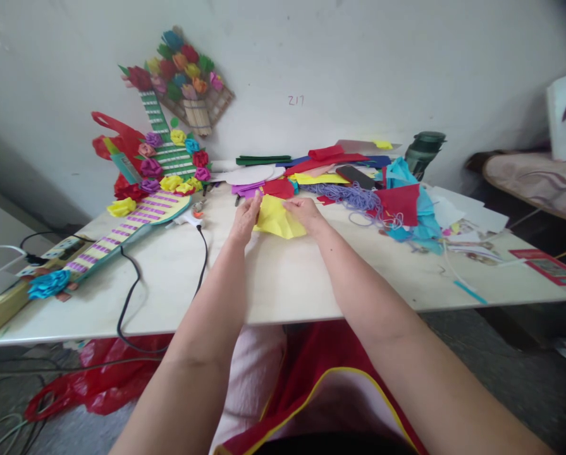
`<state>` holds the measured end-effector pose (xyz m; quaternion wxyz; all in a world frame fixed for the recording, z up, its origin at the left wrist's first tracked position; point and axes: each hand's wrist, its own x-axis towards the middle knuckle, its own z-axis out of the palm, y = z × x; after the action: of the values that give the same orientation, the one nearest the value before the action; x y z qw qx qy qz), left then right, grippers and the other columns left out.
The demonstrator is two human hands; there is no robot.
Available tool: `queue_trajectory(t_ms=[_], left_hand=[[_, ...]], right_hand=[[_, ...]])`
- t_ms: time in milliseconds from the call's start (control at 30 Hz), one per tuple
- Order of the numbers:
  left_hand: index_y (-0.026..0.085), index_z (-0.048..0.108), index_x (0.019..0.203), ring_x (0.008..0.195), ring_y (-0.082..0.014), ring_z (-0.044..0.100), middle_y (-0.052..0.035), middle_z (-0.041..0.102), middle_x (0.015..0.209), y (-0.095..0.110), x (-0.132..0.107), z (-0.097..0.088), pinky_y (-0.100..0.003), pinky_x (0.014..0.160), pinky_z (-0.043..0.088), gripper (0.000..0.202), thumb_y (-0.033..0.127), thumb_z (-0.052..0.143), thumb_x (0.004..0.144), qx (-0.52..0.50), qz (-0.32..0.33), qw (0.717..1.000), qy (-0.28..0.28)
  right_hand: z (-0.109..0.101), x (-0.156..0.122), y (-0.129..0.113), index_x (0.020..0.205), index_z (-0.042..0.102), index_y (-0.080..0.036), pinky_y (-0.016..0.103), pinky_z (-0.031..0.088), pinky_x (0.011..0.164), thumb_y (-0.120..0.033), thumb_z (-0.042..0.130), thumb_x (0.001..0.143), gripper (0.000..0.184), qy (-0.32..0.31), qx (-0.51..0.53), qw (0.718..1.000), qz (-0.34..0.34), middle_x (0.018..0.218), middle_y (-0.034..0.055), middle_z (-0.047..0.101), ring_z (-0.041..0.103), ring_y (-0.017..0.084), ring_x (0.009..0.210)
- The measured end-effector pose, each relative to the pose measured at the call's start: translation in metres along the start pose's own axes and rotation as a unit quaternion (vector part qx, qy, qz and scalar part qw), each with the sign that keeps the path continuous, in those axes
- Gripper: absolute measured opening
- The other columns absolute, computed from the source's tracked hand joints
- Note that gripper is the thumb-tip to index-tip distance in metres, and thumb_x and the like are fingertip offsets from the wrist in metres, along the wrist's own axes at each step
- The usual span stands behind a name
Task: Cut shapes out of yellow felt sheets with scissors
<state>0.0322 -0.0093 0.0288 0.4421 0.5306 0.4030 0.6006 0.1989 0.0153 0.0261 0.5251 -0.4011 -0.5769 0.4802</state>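
A sheet of yellow paper is held out over the middle of the pale table, stretched between both hands; its left edge is pinched between the thumb and fingers of the left hand, and its upper right edge is pinched by the right hand, whose fingers are curled; whether the table is touched by the paper cannot be told; creases can be seen across the sheet; behind it, purple yarn is heaped beside red cloth, with a dark phone laid at the back of the yarn; near the wall, a dark green bottle is seen; to the left, a white corded tool is set down next to a striped board, which is trimmed with coloured flowers.
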Motion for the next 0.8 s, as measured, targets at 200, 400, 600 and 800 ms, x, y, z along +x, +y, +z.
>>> queue_trajectory(t_ms=[200, 400, 600, 800], left_hand=[[0.016, 0.054, 0.104, 0.064, -0.0153, 0.064, -0.0012, 0.066, 0.077, 0.0015, -0.0032, -0.0006, -0.026, 0.058, 0.052, 0.063, 0.032, 0.083, 0.050, -0.059, -0.050, 0.995, -0.061], [0.016, 0.056, 0.097, 0.066, -0.0146, 0.064, -0.0015, 0.067, 0.077, 0.0002, -0.0021, -0.0022, -0.027, 0.062, 0.052, 0.054, 0.028, 0.081, 0.050, -0.094, -0.039, 0.994, -0.044], [0.015, 0.060, 0.091, 0.064, -0.0150, 0.065, -0.0020, 0.066, 0.070, 0.0033, -0.0008, -0.0025, -0.028, 0.064, 0.053, 0.040, 0.036, 0.072, 0.060, -0.112, -0.068, 0.991, -0.029], [0.014, 0.058, 0.093, 0.065, -0.0163, 0.065, -0.0034, 0.067, 0.072, 0.0038, 0.0000, -0.0026, -0.030, 0.066, 0.053, 0.038, 0.026, 0.064, 0.058, -0.137, -0.087, 0.985, -0.057]], right_hand=[[0.0025, 0.0040, 0.0061, 0.072, 0.066, -0.016, 0.030, 0.051, 0.065, -0.038, 0.071, 0.065, 0.024, 0.056, 0.134, 0.989, 0.019, 0.067, 0.0014, 0.068, 0.064, 0.017, 0.066], [0.0069, 0.0003, 0.0007, 0.073, 0.067, -0.015, 0.035, 0.053, 0.072, -0.033, 0.075, 0.062, 0.023, 0.066, 0.220, 0.972, 0.043, 0.071, 0.0044, 0.071, 0.068, 0.021, 0.072], [0.0058, 0.0015, 0.0029, 0.075, 0.067, -0.015, 0.035, 0.053, 0.077, -0.031, 0.074, 0.062, 0.022, 0.075, 0.209, 0.974, 0.037, 0.073, 0.0043, 0.072, 0.069, 0.022, 0.080], [0.0061, 0.0050, 0.0043, 0.076, 0.065, -0.017, 0.036, 0.053, 0.077, -0.035, 0.074, 0.063, 0.024, 0.093, 0.207, 0.972, 0.054, 0.076, 0.0048, 0.072, 0.069, 0.022, 0.083]])
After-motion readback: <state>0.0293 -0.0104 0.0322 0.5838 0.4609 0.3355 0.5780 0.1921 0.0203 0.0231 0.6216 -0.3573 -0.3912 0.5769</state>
